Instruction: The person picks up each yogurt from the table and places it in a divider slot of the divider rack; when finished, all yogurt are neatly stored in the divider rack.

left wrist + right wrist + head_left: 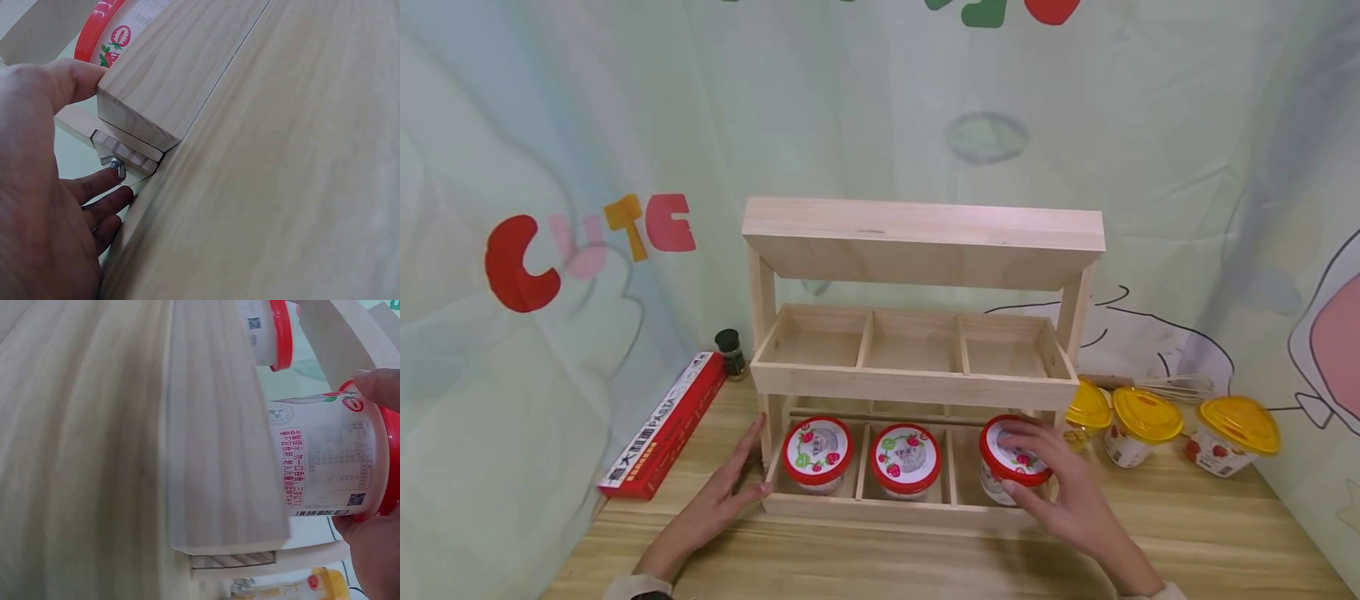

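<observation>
A wooden two-tier rack [917, 383] stands on the table. Red-lidded white tubs with strawberry prints, the left one [817, 451] and the middle one [906, 458], sit in the lower tier's left and middle compartments. My right hand [1060, 487] grips a third tub [331, 456] by its lid edge, slightly tilted in the right compartment. My left hand [722, 492] rests at the rack's lower left corner, thumb against the front board [169, 69]. Its other fingers lie along the side near a metal wing nut [115, 164].
Several yellow-lidded tubs [1146, 414] stand right of the rack, with a whisk [1180, 386] behind them. At the left lie a red pasta box [662, 429] and a black-capped jar [731, 354]. The upper tier [913, 385] has three compartments. A printed curtain [880, 125] closes off the back.
</observation>
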### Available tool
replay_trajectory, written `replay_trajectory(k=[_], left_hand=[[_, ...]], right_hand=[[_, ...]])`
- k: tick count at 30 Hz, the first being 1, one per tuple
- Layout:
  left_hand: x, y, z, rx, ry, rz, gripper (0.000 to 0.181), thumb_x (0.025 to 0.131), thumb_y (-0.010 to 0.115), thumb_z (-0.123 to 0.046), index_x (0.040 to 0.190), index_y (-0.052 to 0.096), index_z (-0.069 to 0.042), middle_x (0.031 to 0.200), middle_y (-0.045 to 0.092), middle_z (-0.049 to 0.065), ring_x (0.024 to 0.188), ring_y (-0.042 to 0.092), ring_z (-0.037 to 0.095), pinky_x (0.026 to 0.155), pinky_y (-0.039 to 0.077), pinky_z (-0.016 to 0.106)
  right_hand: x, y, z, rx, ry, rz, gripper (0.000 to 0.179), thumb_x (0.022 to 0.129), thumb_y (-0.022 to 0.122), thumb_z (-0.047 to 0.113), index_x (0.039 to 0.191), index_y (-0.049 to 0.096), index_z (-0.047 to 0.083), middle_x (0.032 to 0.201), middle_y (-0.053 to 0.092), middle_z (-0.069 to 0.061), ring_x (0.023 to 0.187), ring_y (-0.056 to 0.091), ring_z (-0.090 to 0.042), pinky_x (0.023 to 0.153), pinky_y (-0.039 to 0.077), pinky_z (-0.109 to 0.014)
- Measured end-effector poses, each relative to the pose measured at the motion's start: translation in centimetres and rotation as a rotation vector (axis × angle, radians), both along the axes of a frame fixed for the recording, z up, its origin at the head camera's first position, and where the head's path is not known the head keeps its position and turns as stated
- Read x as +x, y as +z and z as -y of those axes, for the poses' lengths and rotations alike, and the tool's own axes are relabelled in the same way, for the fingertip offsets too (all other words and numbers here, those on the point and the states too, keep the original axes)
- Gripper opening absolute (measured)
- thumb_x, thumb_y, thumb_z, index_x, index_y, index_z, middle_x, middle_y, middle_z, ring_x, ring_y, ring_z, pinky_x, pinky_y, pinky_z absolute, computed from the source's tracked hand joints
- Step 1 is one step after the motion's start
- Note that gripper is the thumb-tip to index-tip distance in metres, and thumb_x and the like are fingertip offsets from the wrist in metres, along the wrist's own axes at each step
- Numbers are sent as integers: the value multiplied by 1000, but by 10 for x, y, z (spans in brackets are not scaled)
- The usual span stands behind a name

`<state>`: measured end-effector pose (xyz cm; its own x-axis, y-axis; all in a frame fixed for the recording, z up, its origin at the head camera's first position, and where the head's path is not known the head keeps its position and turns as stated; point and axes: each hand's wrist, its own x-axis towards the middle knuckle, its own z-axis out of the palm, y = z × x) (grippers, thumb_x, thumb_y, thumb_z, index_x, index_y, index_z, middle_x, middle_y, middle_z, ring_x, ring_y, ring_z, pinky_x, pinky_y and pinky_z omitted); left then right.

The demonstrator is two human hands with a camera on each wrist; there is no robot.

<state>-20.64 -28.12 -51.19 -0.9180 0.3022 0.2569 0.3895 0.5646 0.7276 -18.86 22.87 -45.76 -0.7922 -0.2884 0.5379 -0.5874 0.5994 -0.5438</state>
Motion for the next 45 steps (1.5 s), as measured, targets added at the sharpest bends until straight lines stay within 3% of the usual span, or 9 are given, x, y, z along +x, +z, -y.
replay_trajectory(k=[4,11,16,19,23,29,36,42,45], left_hand=[[0,0,-1,-32,12,-14,96,102,67,-23,175,6,-30,169,42,26,150,41,55,116,37,72],[0,0,-1,18,-10,3,95,102,67,-22,175,6,-31,168,40,31,151,37,59,115,33,81],[-2,0,0,-35,16,-38,95,102,69,-22,175,9,-28,164,50,23,152,46,34,119,41,58],[-2,-1,1,-39,17,-56,95,101,69,-21,175,10,-27,162,53,22,152,47,25,119,42,53],[-2,-2,2,-29,15,-46,94,102,69,-22,175,10,-29,163,51,22,152,43,11,120,41,49],[-1,-4,4,-1,2,-40,94,102,69,-22,175,10,-29,166,47,23,149,34,-7,118,29,16],[-1,-4,4,-27,16,-35,94,102,69,-23,175,10,-30,166,48,21,151,38,-1,120,36,27],[-1,-4,4,18,-6,-43,94,102,69,-20,175,11,-28,165,48,24,146,31,-15,116,25,11],[0,-3,4,26,-8,-44,94,101,69,-20,175,11,-28,165,47,25,146,28,-17,115,24,10]], right_hand=[[-4,-10,4,-6,24,-17,54,86,90,16,134,70,31,152,64,1,139,51,-10,102,55,-19],[-5,-21,9,50,29,-34,52,86,90,23,132,69,31,152,64,2,139,53,-17,109,48,-16],[-5,-25,8,103,33,-44,51,85,91,25,130,68,34,151,63,4,138,53,-17,109,51,-26],[-4,-26,6,121,35,-42,54,84,91,25,131,67,36,153,62,5,138,53,-17,107,54,-32],[-2,-25,4,123,53,-16,56,84,91,23,133,66,36,156,59,6,142,50,-16,113,49,-26],[2,-20,-1,88,96,-12,57,86,89,22,137,65,30,158,58,1,144,49,-18,117,38,-15],[13,-8,-10,67,41,12,57,88,89,20,139,66,28,159,56,3,145,49,-10,114,44,-17],[20,1,-23,63,12,-1,57,89,87,17,141,66,24,158,59,-1,146,48,-2,112,41,-12],[23,6,-30,44,-7,9,55,90,87,15,140,67,23,156,61,-3,147,47,1,112,41,-10]])
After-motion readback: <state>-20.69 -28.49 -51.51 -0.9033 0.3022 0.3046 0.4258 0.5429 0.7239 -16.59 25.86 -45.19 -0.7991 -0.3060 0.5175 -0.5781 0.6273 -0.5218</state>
